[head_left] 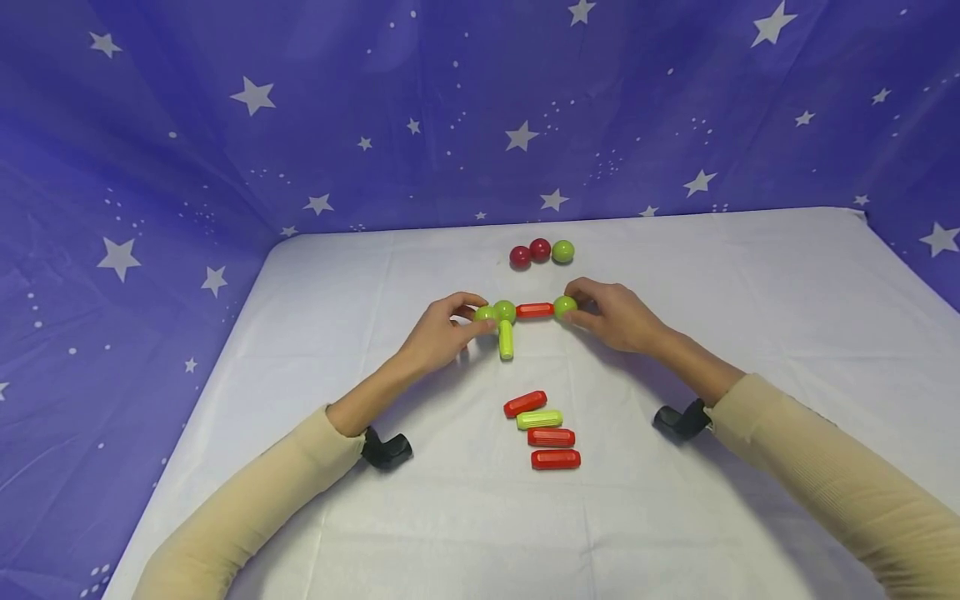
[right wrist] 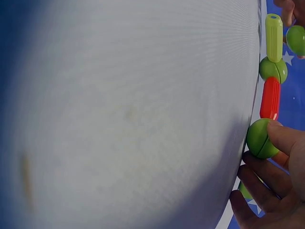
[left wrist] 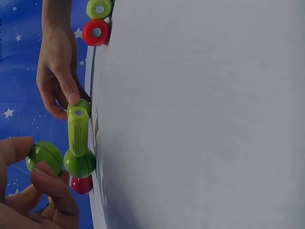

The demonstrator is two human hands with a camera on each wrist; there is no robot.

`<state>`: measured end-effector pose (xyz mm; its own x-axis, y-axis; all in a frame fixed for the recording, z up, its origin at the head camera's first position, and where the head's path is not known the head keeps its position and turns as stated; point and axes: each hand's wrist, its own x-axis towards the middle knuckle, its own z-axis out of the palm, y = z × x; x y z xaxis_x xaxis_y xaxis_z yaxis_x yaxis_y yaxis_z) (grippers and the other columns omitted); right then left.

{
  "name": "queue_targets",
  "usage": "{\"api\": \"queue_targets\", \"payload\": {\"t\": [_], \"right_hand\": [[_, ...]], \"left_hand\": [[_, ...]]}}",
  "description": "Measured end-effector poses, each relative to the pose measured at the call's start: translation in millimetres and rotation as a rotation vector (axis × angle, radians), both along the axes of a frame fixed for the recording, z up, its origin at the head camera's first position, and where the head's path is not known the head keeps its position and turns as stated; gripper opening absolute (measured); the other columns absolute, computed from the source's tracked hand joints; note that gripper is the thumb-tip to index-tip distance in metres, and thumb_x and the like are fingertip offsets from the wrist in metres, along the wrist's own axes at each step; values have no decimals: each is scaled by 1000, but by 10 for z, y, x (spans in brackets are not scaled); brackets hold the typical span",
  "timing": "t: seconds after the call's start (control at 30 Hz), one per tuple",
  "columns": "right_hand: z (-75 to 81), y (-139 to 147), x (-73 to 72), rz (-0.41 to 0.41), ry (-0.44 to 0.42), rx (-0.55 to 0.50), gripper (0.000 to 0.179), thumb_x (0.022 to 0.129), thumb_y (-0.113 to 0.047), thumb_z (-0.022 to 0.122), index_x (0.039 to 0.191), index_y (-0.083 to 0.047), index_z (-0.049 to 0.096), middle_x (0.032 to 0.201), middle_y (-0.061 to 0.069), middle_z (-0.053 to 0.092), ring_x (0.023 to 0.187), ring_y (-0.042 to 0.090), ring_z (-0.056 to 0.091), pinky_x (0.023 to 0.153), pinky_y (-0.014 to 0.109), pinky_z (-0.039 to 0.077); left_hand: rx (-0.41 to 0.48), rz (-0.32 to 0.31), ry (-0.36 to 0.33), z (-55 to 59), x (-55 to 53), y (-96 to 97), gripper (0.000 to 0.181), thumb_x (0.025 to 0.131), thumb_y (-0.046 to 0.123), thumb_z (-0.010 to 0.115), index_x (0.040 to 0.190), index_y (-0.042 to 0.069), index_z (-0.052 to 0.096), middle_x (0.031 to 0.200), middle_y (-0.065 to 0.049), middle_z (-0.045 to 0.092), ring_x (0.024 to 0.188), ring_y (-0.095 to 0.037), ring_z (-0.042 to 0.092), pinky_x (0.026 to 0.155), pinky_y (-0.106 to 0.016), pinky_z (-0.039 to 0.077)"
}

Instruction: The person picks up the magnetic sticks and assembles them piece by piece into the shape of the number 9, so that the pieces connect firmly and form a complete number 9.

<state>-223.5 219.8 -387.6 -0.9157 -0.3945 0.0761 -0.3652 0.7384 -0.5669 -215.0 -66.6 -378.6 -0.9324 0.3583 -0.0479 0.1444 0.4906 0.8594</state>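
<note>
My left hand (head_left: 438, 333) pinches a green ball (left wrist: 44, 157) between thumb and fingers. Just right of it in the head view is a second green ball (head_left: 505, 312), which joins a short lime-green rod (head_left: 506, 342) and a red rod (head_left: 535, 311). The lime rod points toward me, while the red one runs right to a third green ball (right wrist: 261, 138). That end ball is held by my right hand (head_left: 617, 318), thumb on one side and fingers on the other. In the left wrist view a narrow gap shows between the pinched ball and the joined ball (left wrist: 79, 164).
Nearer me on the white-covered table (head_left: 420, 533) lie loose red rods (head_left: 556, 459) and one lime rod (head_left: 540, 419). Behind the hands are two dark red balls (head_left: 540, 250) and a green ball (head_left: 563, 251). A blue star-patterned cloth (head_left: 420, 92) hangs around the table.
</note>
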Motion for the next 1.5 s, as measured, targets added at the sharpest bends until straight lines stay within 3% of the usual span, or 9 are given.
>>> {"api": "queue_targets", "payload": {"t": [0.23, 0.5, 0.67, 0.93, 1.5], "right_hand": [[-4, -2, 2, 1, 3, 0, 30, 93, -12, 69, 120, -4, 60, 112, 14, 68, 109, 31, 61, 97, 50, 45], [-9, 3, -8, -1, -3, 4, 30, 94, -12, 69, 121, -4, 60, 113, 13, 68, 110, 31, 61, 97, 50, 45], [-11, 5, -10, -4, -10, 2, 30, 93, -12, 69, 121, -4, 60, 112, 13, 68, 109, 30, 61, 96, 49, 45], [-4, -2, -5, -3, -5, 2, 29, 93, -12, 69, 120, -4, 60, 111, 12, 68, 108, 30, 61, 96, 49, 45], [-2, -1, -3, -6, -6, 6, 29, 94, -12, 68, 121, -4, 60, 112, 13, 68, 108, 30, 61, 96, 49, 46]], "left_hand": [[-14, -78, -65, 12, 61, -72, 38, 89, 33, 73, 121, 15, 66, 103, -6, 66, 67, -26, 60, 54, -31, 47], [-13, -258, -47, -22, 150, -85, 31, 89, 30, 74, 115, 15, 67, 97, -4, 67, 83, -22, 61, 61, -32, 51], [-18, -328, -69, -35, 168, -61, 30, 89, 24, 75, 115, 12, 65, 97, -5, 67, 70, -23, 61, 58, -31, 51], [-11, -364, -114, -40, 196, -47, 31, 89, 20, 75, 117, 12, 63, 96, -6, 68, 55, -20, 56, 53, -29, 46], [-21, -407, -98, -79, 180, -24, 31, 91, 18, 73, 118, 12, 61, 98, -7, 66, 54, -17, 55, 53, -28, 45]]}}
